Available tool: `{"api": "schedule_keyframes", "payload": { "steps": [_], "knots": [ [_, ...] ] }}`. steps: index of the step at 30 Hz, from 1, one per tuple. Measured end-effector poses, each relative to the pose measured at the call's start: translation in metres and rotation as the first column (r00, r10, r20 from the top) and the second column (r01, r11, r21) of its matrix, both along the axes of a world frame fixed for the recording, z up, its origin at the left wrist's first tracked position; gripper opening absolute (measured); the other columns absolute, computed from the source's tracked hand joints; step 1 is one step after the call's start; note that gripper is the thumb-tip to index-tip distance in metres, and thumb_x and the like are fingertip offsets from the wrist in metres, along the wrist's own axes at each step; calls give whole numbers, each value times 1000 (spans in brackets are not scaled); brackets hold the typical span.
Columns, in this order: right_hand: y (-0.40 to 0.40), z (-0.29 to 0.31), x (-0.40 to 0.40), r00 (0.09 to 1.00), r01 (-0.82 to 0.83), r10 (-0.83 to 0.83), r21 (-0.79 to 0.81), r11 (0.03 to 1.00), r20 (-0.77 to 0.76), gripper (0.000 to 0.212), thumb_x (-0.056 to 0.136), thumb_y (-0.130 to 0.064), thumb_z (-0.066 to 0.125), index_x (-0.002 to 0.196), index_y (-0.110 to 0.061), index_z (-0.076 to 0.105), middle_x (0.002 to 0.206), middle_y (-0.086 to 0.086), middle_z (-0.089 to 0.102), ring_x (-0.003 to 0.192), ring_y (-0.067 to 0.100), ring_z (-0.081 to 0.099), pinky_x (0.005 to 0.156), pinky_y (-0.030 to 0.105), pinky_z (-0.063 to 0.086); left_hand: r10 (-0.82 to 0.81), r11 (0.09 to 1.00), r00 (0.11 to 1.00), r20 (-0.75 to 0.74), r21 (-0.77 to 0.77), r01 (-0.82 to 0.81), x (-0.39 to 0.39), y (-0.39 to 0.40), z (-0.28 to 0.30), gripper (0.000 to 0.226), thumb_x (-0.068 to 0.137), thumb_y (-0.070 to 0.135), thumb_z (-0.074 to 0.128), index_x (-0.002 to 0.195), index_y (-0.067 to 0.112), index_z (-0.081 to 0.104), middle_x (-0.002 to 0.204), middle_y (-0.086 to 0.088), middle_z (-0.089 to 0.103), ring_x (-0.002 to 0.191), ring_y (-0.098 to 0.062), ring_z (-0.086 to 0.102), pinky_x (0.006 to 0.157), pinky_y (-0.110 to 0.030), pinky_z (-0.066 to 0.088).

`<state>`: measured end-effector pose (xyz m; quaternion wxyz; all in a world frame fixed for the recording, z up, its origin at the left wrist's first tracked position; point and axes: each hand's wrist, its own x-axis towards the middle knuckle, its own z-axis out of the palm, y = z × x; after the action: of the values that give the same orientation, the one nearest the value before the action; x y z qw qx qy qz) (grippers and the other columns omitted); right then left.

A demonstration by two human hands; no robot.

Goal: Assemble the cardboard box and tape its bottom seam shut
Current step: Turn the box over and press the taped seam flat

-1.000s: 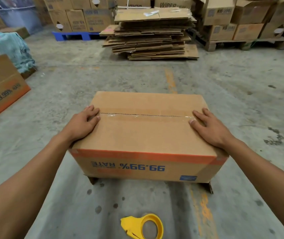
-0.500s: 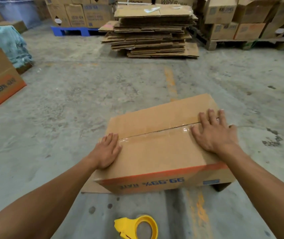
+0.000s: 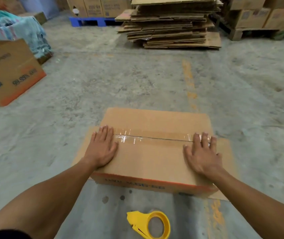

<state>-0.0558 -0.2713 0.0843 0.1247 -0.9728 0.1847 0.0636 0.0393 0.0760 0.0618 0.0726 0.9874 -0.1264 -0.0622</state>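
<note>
Both hands lay flat, fingers spread, gripping nothing: left hand [image 3: 101, 149] pressed on the left end of the seam, right hand [image 3: 202, 152] on the right end, fingertips over the tape strip [image 3: 153, 138]. Cardboard box [image 3: 155, 159] sat on the concrete floor [image 3: 137, 80] just in front of the person, bottom side up judging by the upside-down print on its near face, w/ flaps folded shut. Clear tape ran along the centre seam approx edge to edge, shiny & a bit wrinkled near the left hand; dark seam line showed thru it. Yellow tape dispenser [image 3: 149, 225] lay on the floor nearer the camera, apart from the box, untouched.

Progress, my read: box formed, seam taped, so task looked nearly done. Prob left: smooth down the wrinkles, check tape ends over the box sides (couldn't see them from here), then flip box upright. Whether tape fully bonded – can't tell
</note>
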Motion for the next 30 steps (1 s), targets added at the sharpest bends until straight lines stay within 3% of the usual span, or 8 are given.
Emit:
{"api": "schedule_keyframes", "payload": {
  "steps": [7,16,18,22,25,30],
  "knots": [
    [-3,-16,1,999,-29,33,-89,996,36,73,92,-63,9,156,-26,7,165,4,-2,150,34,-6,116,58,9,-47,998,998,48,41,45,0,-5,-8,86,86,65,-3,156,14,0,164,-10,-5,150,-20,-10,122,-39,-5],
    [-36,-14,2,999,-30,32,-113,993,18,70,93,-60,14,156,-29,10,166,1,1,151,28,-4,119,55,-4,-147,989,988,46,42,145,-13,-50,-13,85,89,66,1,155,13,-5,163,-13,-12,149,-22,-15,121,-38,-7],
    [-38,-11,2,995,-85,92,-155,984,37,68,95,-57,13,156,-27,12,165,5,4,151,26,-3,119,55,-6,-198,980,980,36,41,196,-17,-67,-11,83,92,65,6,155,12,-8,162,-12,-15,148,-21,-18,121,-38,-8],
    [-16,-10,6,915,-398,403,-140,907,10,64,96,-59,10,156,-36,3,165,1,-4,151,21,-11,119,52,-8,-214,976,976,27,47,213,-17,-76,-11,83,93,65,8,155,12,-9,162,-11,-16,148,-20,-20,121,-38,-8],
    [-1,-18,4,907,-419,419,-151,895,-38,64,94,-64,4,153,-42,-8,163,-3,-17,149,20,-18,118,55,-8,-253,967,967,14,42,252,-15,-69,-8,83,93,66,9,154,14,-11,162,-10,-17,148,-19,-19,120,-35,-10],
    [-4,-20,-12,922,-384,385,-207,900,-37,66,93,-66,2,153,-43,-11,163,-4,-17,148,20,-21,118,54,-8,-302,952,953,26,56,300,-25,-68,-4,82,93,65,10,154,14,-12,162,-11,-17,148,-20,-20,119,-35,-11]
  ]
}}
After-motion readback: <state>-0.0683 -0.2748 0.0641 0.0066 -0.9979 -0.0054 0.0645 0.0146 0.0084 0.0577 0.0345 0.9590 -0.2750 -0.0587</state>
